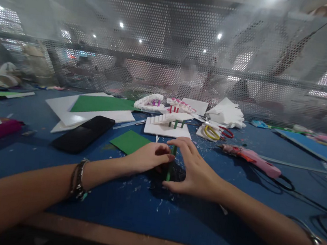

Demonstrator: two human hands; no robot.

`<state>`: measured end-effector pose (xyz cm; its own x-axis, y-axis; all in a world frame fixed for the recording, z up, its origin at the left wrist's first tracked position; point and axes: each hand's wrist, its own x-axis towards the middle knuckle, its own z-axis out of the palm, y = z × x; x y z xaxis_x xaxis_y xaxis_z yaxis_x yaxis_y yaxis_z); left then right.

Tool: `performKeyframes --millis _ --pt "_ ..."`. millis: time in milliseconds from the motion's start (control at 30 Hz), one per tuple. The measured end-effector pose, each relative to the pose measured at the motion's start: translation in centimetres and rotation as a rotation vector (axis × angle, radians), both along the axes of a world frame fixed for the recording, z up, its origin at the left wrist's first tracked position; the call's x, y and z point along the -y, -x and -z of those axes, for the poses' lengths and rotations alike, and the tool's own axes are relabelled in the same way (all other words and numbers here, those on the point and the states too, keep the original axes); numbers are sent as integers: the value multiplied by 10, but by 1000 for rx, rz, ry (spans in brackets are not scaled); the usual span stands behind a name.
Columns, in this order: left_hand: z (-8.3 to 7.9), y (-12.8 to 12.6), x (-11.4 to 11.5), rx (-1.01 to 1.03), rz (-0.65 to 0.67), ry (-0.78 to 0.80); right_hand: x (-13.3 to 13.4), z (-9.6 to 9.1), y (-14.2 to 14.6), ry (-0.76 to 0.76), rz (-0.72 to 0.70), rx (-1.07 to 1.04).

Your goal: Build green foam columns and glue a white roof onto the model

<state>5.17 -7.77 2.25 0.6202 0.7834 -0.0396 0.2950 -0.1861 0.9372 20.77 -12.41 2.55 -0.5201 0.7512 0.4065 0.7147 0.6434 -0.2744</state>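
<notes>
A thin green foam strip point(169, 171) stands nearly upright between my hands, just above the blue table. My left hand point(150, 157) is closed, with thumb and fingers pinching the strip near its middle. My right hand point(192, 166) curves round it from the other side, index finger by the upper end and thumb by the lower end, seemingly touching both. Left of the hands lies a green foam sheet point(129, 142). Behind them, a small white stepped model point(164, 118) with green posts point(176, 124) rests on a white base point(167, 131).
A black phone point(84, 133) and white sheets point(60, 108) lie left. To the right are yellow-handled scissors point(211, 132) and a pink glue gun point(254, 159) with a black cable point(306, 199). More stepped models point(149, 101) sit behind. A perforated metal screen point(173, 40) bounds the far edge.
</notes>
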Motion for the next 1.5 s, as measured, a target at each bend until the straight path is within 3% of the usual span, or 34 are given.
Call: performKeyframes --millis 133,300,600,767,1000,1100,1400,1500 --pt "3 2 -8 97 105 -272 1 -2 0 -76 -104 -32" --pt "3 4 -10 69 298 -284 5 -2 2 -142 -215 -109" --pt "-2 11 -21 -7 123 -464 8 -6 -3 -162 -160 -118" --pt "-9 14 -28 -73 139 -469 4 -5 -9 -208 -124 -1" --pt "-23 36 -47 -396 377 -320 -1 -3 -15 -297 -75 299" --pt "-29 49 -55 -428 394 -260 -3 -5 -18 -282 -77 337" --pt "-25 58 -64 -159 211 45 -6 -9 -18 -241 -69 274" --pt "-17 55 -62 -29 191 14 -6 -6 -18 -239 -54 269"
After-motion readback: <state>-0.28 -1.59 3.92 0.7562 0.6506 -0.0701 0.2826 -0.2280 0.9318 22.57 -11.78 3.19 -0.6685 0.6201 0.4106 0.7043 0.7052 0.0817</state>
